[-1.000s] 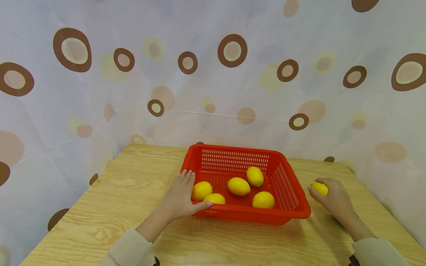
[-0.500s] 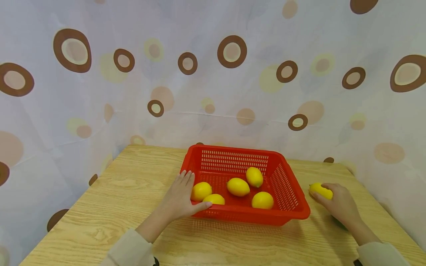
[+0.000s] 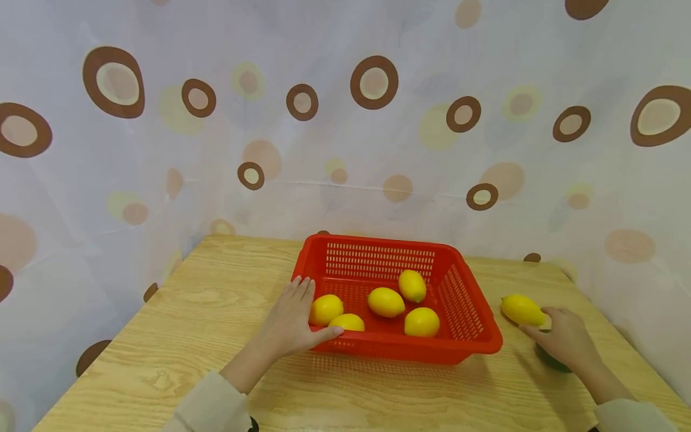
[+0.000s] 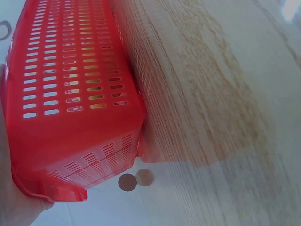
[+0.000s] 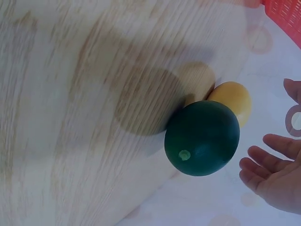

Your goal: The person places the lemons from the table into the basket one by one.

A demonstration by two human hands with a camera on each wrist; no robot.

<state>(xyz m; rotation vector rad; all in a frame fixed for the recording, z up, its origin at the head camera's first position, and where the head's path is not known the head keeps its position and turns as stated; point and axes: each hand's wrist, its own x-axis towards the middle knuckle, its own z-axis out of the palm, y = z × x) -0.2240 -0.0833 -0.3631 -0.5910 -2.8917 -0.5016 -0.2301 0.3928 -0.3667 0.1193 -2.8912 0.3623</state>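
Observation:
My left hand [image 3: 288,318] rests at the near left corner of a red plastic basket [image 3: 480,333], fingers straight along the left rim and thumb across the front rim. Several lemons, one of them a lemon [image 3: 386,302] near the middle, lie inside the basket. On the table to its right is another lemon [image 3: 521,309]. Close beside this lemon, my right hand [image 3: 567,336] has its fingers apart, holding nothing. A dark green round fruit [image 5: 202,138] with a pale stem spot sits on the table by that lemon, partly hidden under the hand in the head view.
The wood-grain table [image 3: 216,288] carries the basket in its middle. Behind and at both sides hangs a pale curtain [image 3: 345,144] with brown and beige circles, meeting the table's edges.
My right hand has let go of the lemon outside the basket and drawn back to the right and nearer. The front right lemon inside shifted slightly left. My left hand stayed put.

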